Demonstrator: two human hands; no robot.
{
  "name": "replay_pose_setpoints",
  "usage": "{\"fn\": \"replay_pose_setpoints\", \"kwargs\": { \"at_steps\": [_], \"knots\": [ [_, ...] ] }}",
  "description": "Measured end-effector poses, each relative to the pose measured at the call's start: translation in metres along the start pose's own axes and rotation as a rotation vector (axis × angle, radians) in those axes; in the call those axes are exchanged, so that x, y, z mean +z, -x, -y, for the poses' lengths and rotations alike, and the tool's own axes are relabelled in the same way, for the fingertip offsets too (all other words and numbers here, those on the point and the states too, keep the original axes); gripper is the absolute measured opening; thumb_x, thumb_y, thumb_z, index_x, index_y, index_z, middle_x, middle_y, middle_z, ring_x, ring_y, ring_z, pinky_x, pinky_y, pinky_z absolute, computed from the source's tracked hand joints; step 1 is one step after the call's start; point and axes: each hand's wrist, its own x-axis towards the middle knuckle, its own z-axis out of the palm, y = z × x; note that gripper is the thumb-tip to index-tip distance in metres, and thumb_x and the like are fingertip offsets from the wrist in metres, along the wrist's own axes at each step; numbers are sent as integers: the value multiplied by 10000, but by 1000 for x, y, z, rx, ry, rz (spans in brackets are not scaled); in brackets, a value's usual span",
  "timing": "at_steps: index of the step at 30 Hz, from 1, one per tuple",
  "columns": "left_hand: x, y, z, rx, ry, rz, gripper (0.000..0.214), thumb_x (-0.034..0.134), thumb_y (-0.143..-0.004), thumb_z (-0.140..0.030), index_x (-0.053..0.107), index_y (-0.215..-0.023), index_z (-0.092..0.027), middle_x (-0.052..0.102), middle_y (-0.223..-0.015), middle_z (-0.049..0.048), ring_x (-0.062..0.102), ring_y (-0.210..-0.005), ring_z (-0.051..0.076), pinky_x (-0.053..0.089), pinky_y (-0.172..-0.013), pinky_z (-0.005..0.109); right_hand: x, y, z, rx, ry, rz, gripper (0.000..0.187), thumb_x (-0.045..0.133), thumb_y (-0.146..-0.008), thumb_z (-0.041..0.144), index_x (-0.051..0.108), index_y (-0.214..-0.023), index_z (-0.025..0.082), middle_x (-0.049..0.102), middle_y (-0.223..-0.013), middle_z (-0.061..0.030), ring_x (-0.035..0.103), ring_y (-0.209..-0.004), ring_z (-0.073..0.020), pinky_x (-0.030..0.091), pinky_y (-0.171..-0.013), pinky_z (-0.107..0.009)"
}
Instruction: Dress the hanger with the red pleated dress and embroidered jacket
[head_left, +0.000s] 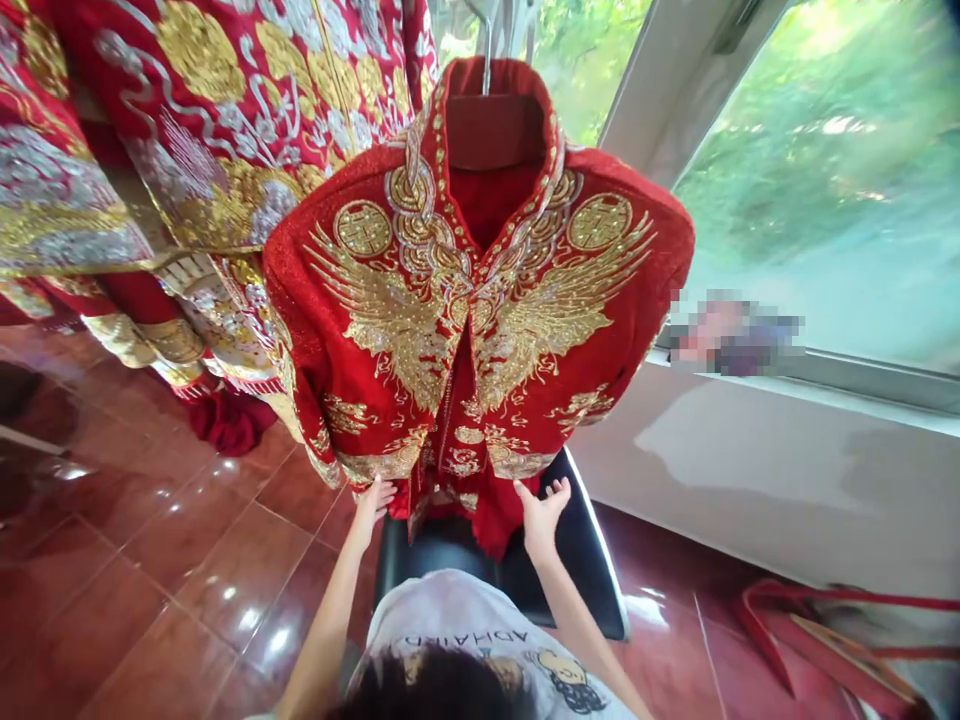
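A red jacket (600,290) with gold wing embroidery and a stand-up collar hangs in front of me on a dark red hanger (496,130). My left hand (377,497) is at the jacket's lower left hem, its fingers stretched out and not closed round the cloth. At the right front hem is my right hand (544,508), open, with the thumb up against the edge and the other fingers spread apart. Between the hands, red cloth (495,515) hangs below the hem, in front of a black seat (577,560).
More red garments (225,130) with gold and silver embroidery hang at the left. A window (840,190) with a sill runs along the right, with a blurred-out patch on it. Glossy red tiles (187,560) cover the floor. A red-framed object (825,640) stands at lower right.
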Motion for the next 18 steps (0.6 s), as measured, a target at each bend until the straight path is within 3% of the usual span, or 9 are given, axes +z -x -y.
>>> {"fn": "replay_pose_setpoints", "kwargs": {
  "at_steps": [2,5,8,12,15,18],
  "knots": [
    [-5,-2,13,-42,137,4,309,581,-836,-466,642,-929,-178,693,-1082,132,659,-1002,265,500,-868,402,-5,-12,-2,279,-233,182,708,786,-565,365,426,-1171,291,581,-1193,-63,597,-1142,-243,543,-900,-391],
    [3,-7,15,-43,379,-3,217,467,-923,-382,604,-974,-221,638,-1229,85,619,-1116,189,501,-918,328,-3,-22,6,440,-440,417,532,803,-555,339,538,-1005,239,677,-993,-20,681,-952,-193,554,-867,-340],
    [15,-12,9,-37,508,-20,258,368,-973,-372,592,-951,-244,650,-1189,38,616,-1100,126,502,-913,264,0,-19,14,433,-505,452,521,841,-513,245,625,-985,187,713,-976,-40,686,-949,-204,542,-902,-332],
    [30,-2,10,-66,568,41,82,632,-846,-268,610,-885,-199,702,-945,26,668,-884,132,534,-789,254,1,-1,15,394,-583,597,525,822,-587,216,663,-1087,193,714,-1092,-56,669,-1029,-230,518,-954,-368],
    [43,17,18,-94,560,68,206,772,-687,-167,598,-796,-166,679,-755,2,644,-676,116,507,-609,218,2,20,13,407,-517,715,440,819,-607,230,692,-1026,186,735,-1017,-61,686,-960,-232,519,-936,-391],
    [58,35,22,-102,526,102,284,810,-612,-143,611,-814,-158,672,-723,0,620,-605,118,467,-513,213,7,43,12,406,-453,746,383,827,-597,251,708,-954,176,742,-964,-65,690,-910,-238,522,-911,-409]
  ]
}}
